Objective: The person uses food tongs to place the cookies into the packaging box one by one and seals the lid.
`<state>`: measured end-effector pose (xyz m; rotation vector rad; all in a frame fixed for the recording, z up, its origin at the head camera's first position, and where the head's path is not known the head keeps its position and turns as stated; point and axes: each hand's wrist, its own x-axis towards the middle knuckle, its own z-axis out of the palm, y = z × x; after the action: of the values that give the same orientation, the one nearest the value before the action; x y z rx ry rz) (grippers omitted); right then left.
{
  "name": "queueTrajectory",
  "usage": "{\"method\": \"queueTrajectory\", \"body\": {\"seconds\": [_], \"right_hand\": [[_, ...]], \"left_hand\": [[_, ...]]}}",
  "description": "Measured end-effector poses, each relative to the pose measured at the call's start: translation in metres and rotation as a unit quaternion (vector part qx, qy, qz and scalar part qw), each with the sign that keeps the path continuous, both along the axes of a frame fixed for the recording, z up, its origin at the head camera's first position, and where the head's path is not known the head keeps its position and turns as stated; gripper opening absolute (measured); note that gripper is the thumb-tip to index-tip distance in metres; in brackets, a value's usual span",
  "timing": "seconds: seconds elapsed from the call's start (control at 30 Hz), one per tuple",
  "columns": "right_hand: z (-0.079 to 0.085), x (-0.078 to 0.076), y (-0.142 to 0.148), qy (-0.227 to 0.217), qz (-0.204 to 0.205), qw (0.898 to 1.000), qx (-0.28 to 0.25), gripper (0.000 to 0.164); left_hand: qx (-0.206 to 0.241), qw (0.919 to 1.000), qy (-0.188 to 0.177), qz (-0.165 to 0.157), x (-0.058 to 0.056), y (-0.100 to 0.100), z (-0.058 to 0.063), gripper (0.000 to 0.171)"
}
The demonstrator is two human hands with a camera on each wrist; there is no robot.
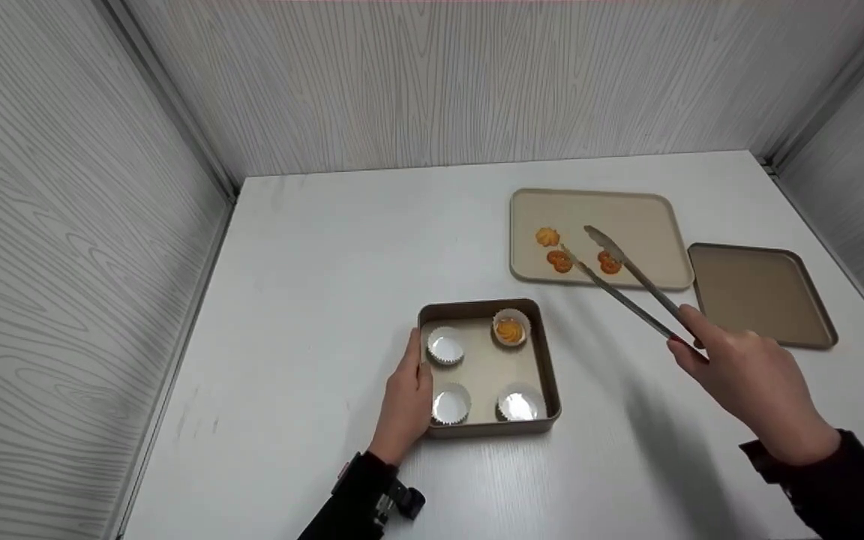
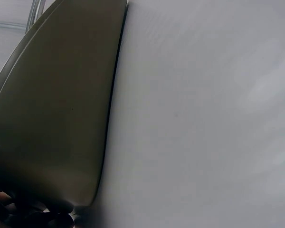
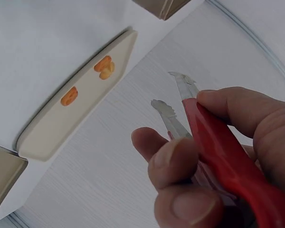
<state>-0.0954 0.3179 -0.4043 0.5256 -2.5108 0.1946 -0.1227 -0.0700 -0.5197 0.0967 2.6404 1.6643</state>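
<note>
A square baking pan (image 1: 484, 430) stands on the table with several white paper cups in it; the back right cup (image 1: 526, 319) contains a swirl cookie (image 1: 508, 331). My left hand (image 1: 403, 401) holds the pan's left side, fingers along the outer wall and thumb at the rim. In my right hand (image 1: 758, 382) I grip metal tongs (image 1: 631, 304) with red handles (image 3: 223, 147). The tongs' arms are spread, with nothing between their tips, over a beige tray (image 1: 642, 217). On that tray are a flower-shaped cookie (image 1: 547, 237) and two pretzel-shaped cookies, one left (image 1: 559, 261), one right (image 1: 609, 262).
A smaller brown tray (image 1: 766, 296) lies right of the beige one, their edges close together. Pale wood-grain panels (image 1: 439, 82) enclose the white table (image 1: 312, 300) at the back and both sides.
</note>
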Motion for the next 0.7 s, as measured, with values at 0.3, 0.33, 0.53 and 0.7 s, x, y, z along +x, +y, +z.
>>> {"method": "queueTrajectory", "body": {"seconds": [0.3, 0.33, 0.53, 0.7], "right_hand": [[-0.006, -0.013, 0.019, -0.065, -0.051, 0.996, -0.025, 0.019], [-0.007, -0.014, 0.021, -0.079, -0.058, 0.995, -0.028, 0.018], [-0.011, -0.021, 0.030, -0.137, -0.076, 0.987, -0.038, 0.024], [-0.014, -0.025, 0.034, -0.169, -0.084, 0.981, -0.047, 0.031]], "left_hand": [[-0.001, 1.0000, 0.007, 0.002, 0.000, 0.000, -0.002, 0.057], [-0.003, 1.0000, 0.007, 0.002, 0.000, 0.000, -0.002, 0.057], [-0.003, 1.0000, 0.009, 0.001, -0.001, 0.000, -0.002, 0.057], [0.000, 0.9999, 0.010, 0.001, 0.000, 0.000, -0.001, 0.057]]}}
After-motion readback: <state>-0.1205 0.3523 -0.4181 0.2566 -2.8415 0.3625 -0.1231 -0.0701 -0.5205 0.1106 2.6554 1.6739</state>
